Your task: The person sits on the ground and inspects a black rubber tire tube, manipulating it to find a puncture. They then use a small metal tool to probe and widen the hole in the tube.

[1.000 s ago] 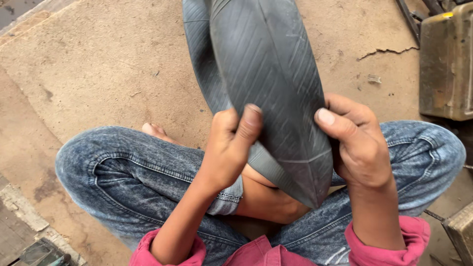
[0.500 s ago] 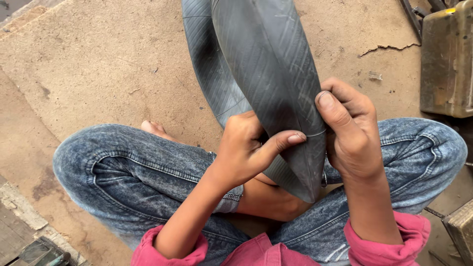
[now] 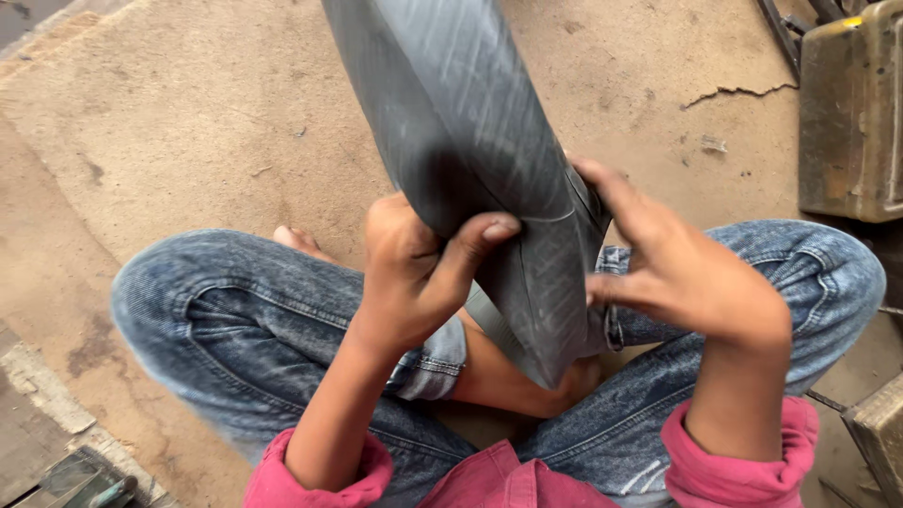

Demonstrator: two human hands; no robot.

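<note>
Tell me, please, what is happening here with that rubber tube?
A person sits cross-legged on a dusty concrete floor, in jeans and pink sleeves, holding a flattened grey rubber tube over the lap. The left hand grips its lower part, thumb pressed across the front. The right hand holds the other edge, fingers against the rubber. The tube's folded end hangs down near a bare foot. A worn metal can stands to the right.

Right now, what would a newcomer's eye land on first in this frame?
The dark grey rubber inner tube fills the centre, folded flat and gripped by the left hand and right hand above crossed legs in blue jeans. At the right edge stands a grimy metal canister on the cracked concrete floor.
</note>
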